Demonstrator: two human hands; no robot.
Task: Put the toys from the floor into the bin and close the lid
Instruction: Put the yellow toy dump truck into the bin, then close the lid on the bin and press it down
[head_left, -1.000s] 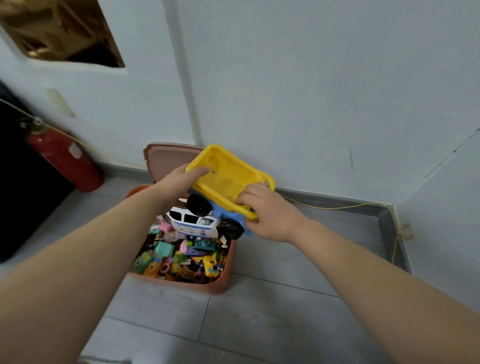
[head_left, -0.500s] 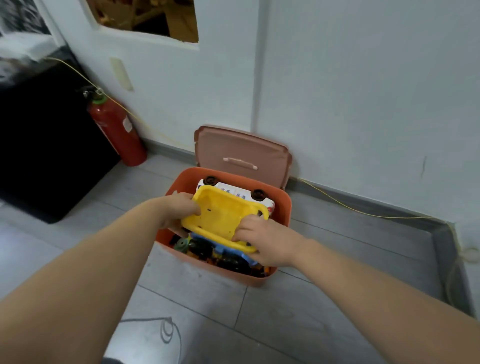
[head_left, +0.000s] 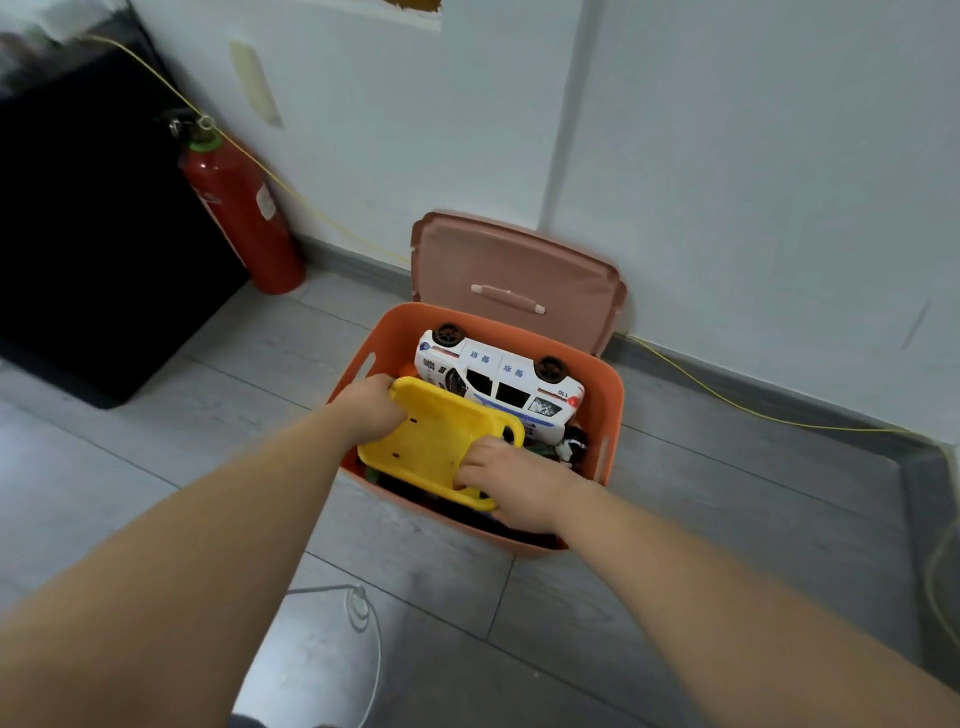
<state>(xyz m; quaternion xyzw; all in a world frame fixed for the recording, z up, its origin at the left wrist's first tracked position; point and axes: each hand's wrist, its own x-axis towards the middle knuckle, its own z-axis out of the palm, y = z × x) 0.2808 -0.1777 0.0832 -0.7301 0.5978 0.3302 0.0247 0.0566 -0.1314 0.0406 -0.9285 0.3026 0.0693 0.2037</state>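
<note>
Left hand: fingers curled round the far left corner of the yellow toy, just inside the bin's left wall; grip apparently set to steady that end and steer it down.
Right hand: fingers hooked over the near right edge of the same toy, thumb hidden beneath; opposite-corner hold, probably chosen to press a wide piece flat.
Yellow toy: tray-shaped, tilted, lying on the heap inside the bin, near edge close to the front rim; not yet released.
White toy car: on its side, wheels toward the back wall, lodged between the yellow toy and the rear rim; probably so placed to save room.
Smaller toys: dark, mostly hidden under the tray; kinds not discernible.
Bin: orange, open, standing on grey floor tiles close to the wall; filled nearly to the rim.
Lid: pinkish-brown, upright behind the bin, leaning on the wall, handle facing outward; within easy reach for closing.
Step in hand: seating the yellow toy low enough for the lid to shut; a protruding corner the likely obstacle.
Surroundings: red fire extinguisher at left beside a black cabinet; yellow cord along the skirting; white cable on the tiles.
</note>
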